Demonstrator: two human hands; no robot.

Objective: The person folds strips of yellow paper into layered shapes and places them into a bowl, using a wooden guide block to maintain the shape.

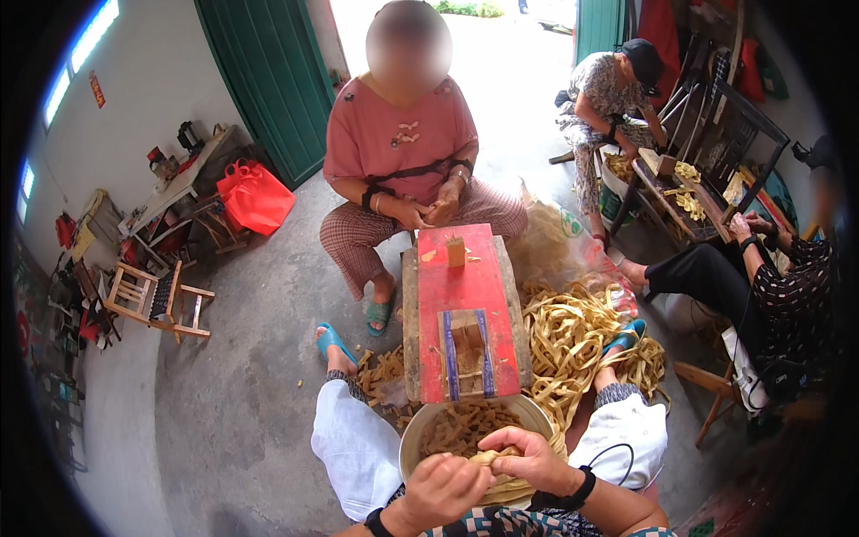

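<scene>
My left hand (448,489) and my right hand (533,460) meet above a pale round tub (409,451), both closed on a folded yellowish strip (488,458). Small brown cut pieces (463,426) fill the tub's far part; more yellow strips (510,492) lie in its near part, below my hands. Just beyond the tub is a red board (493,285) on a worn wooden bench (411,322). A wooden block with a hollow (468,342), flanked by blue bands, is fixed at its near end. A small wooden block (456,252) stands towards its far end.
A large heap of yellow strips (570,329) lies right of the bench, brown pieces (384,372) at its left. A person (402,148) sits opposite; two more people (607,101) work at the right. A wooden chair (144,295) lies on the floor at left, near a red bag (251,198).
</scene>
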